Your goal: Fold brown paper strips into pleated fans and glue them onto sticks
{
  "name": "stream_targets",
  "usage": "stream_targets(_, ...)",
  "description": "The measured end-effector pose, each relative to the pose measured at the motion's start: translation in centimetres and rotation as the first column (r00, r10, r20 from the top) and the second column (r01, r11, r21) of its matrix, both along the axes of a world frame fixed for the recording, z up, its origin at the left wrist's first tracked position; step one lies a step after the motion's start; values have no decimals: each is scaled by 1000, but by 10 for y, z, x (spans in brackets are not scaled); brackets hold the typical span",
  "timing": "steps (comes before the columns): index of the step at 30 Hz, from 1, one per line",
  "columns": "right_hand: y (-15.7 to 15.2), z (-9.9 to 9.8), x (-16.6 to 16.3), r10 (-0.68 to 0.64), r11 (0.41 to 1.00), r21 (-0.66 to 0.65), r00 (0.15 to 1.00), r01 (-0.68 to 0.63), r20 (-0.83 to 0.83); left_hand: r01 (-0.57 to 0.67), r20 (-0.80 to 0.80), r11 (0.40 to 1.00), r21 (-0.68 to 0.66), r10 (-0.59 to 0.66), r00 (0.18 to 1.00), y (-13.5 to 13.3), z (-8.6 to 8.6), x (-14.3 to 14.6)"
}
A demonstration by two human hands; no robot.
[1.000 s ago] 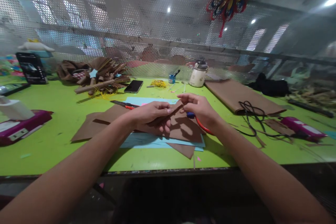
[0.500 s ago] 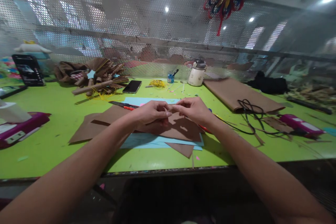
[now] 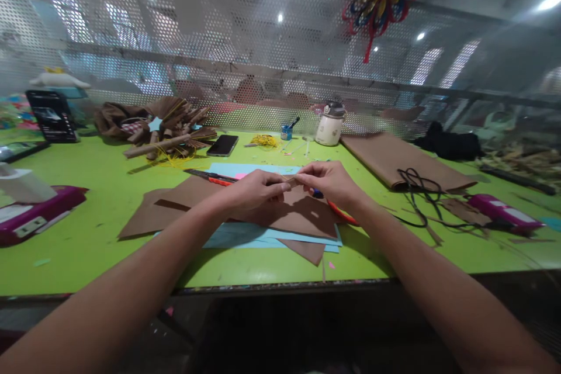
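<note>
Between my two hands is a small strip of brown paper, pinched from both sides. My left hand is closed on its left end, thumb toward me. The fingertips of my right hand grip the right end. Beneath them lie brown paper sheets on light blue paper. Scissors with red-orange handles lie just beyond my left hand. Another red-orange handle shows partly behind my right wrist.
On the green table are a phone, yellow string, a blue jar and a white bottle. A bundle of brown paper sits at back left. Folded brown paper and a black cord lie right.
The strip between my fingers now shows more plainly, and my fingertips have shifted slightly on it. My right hand has moved a little right. The whole view has shifted slightly.
</note>
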State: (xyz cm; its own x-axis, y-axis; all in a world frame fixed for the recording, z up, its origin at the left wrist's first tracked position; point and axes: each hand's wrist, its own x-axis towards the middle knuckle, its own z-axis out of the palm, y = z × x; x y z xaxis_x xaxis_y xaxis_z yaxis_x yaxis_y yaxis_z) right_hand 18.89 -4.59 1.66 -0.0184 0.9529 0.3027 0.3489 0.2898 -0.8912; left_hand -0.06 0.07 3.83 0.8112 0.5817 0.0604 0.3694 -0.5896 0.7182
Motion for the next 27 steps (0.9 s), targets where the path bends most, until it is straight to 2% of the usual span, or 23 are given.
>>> stream_targets(5, -1, 2, 1, 3, 999, -35, 1000, -3, 10, -32, 1, 998, 60, 32, 999, 2, -2, 2)
stream_targets(9, -1, 3, 0, -5, 999, -51, 1000, 4, -14, -55, -1, 985, 163, 56, 998, 4, -6, 3)
stream_targets(16, -1, 2, -4, -23, 1000, 6, 996, 24, -84, -112, 52, 952, 284, 101, 994, 5, -9, 5)
stream_targets(19, 1, 0, -1, -15, 1000, 3, 998, 15, -57, -119, 68, 958, 261, 104, 992, 7, -12, 4)
stream_targets(24, 4, -1, 5, 127, 990, -52, 992, -128, -16, -61, 57, 986, 158, 52, 997, 10, -16, 3)
stream_targets(27, 2, 1, 3, 148, 987, -63, 989, -148, -13, -42, 48, 992, 122, 36, 998, 7, -15, 4)
